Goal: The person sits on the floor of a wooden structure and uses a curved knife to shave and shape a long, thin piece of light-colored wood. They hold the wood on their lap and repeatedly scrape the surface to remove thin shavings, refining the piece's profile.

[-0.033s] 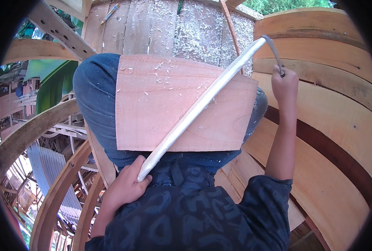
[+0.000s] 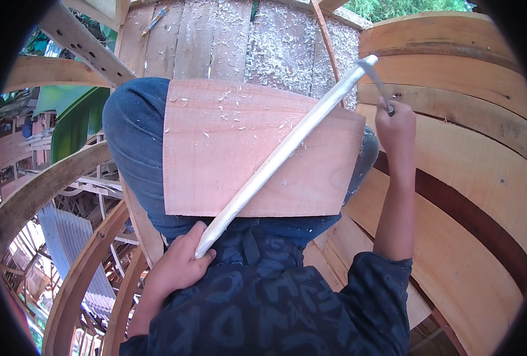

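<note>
A long, pale stripped wooden pole [image 2: 284, 151] slants over my lap, its near end in my left hand [image 2: 183, 255], which is wrapped round it. My right hand [image 2: 395, 127] is a fist around the handle end of a curved grey metal blade tool [image 2: 376, 83]. The blade hooks over the pole's far end and appears to touch it. Beneath the pole, a flat reddish wooden board [image 2: 216, 160] lies across my thighs, with a few shavings on it. The tool's handle is mostly hidden in my fist.
Wood shavings [image 2: 281, 47] cover the plank floor ahead. A pen-like stick [image 2: 155, 21] lies at the far left. Curved plank walls [image 2: 453, 142] rise on the right. At left stand open curved ribs [image 2: 79, 285], with corrugated sheet [image 2: 76, 249] beyond.
My right hand has come slightly nearer and leftward, and the blade has slid from the pole's tip a little way down it. The left hand holds its place.
</note>
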The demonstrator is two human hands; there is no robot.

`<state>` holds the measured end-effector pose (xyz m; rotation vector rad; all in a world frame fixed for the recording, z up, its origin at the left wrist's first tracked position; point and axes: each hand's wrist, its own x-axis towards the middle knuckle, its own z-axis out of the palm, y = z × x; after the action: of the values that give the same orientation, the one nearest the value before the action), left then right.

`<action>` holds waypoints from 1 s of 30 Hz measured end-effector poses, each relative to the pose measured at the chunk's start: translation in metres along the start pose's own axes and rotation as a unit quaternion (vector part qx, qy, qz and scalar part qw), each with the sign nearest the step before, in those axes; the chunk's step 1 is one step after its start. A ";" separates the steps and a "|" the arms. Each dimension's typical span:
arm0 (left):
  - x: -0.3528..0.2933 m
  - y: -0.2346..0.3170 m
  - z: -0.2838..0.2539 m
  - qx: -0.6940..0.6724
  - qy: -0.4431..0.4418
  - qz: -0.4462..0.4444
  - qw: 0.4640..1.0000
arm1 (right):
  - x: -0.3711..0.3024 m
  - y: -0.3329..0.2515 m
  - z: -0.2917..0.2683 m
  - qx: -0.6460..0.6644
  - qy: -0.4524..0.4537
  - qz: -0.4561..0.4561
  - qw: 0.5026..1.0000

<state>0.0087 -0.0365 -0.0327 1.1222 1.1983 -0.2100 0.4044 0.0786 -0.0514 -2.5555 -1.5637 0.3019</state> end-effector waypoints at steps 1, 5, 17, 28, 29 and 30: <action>0.002 0.001 0.000 0.002 -0.005 0.004 1.000 | -0.013 -0.010 0.003 -0.021 -0.017 -0.031 0.999; 0.002 0.004 -0.002 0.002 0.006 -0.005 1.000 | -0.052 -0.022 0.018 -0.008 -0.063 -0.137 0.989; 0.001 0.024 0.007 0.102 0.048 -0.016 0.994 | -0.066 -0.015 0.014 -0.094 -0.036 -0.139 0.985; 0.001 0.032 0.007 0.047 0.056 -0.014 0.997 | -0.030 -0.007 0.023 -0.117 0.019 -0.094 0.988; 0.001 0.033 0.006 0.046 0.050 -0.020 0.998 | -0.028 -0.005 0.024 -0.115 0.022 -0.092 0.989; 0.001 0.034 0.005 0.045 0.043 -0.025 0.998 | -0.028 -0.004 0.024 -0.113 0.026 -0.090 0.989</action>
<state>0.0348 -0.0230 -0.0144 1.1900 1.3045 -0.2592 0.3834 0.0558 -0.0712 -2.5308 -1.8898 0.0415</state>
